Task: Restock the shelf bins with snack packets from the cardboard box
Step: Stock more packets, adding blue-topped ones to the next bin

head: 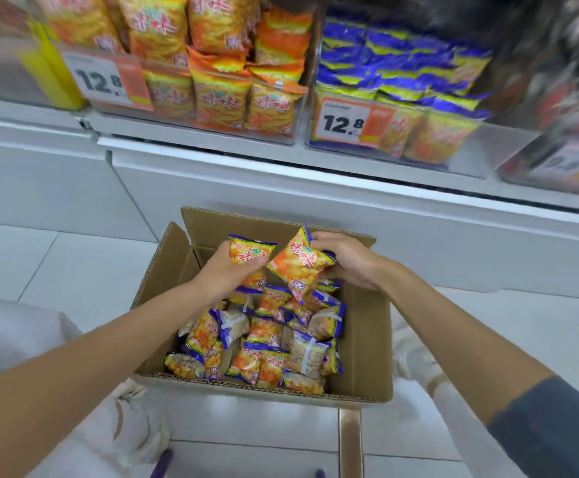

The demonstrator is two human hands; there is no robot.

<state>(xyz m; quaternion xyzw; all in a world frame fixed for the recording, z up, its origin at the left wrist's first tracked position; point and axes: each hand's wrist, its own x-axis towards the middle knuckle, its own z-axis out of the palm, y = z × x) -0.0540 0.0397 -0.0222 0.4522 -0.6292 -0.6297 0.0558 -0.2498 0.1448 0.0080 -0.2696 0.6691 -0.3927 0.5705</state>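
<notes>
The cardboard box [367,343] stands open-topped, loose packets [263,343] heaped low inside, with room above them. Over its far end the left hand [224,270] grips one snack packet [251,255] and the right hand [348,260] a second packet [298,265] — the shelf bin [471,160] lies beyond.

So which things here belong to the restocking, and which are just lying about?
Job: left hand, right hand, each gripping a blue-edged orange snack packet; brown cardboard box; clear plastic bin of blue-edged packets.
Lying about: clear plastic bin of orange-edged packets; white-and-orange price tags.
</notes>
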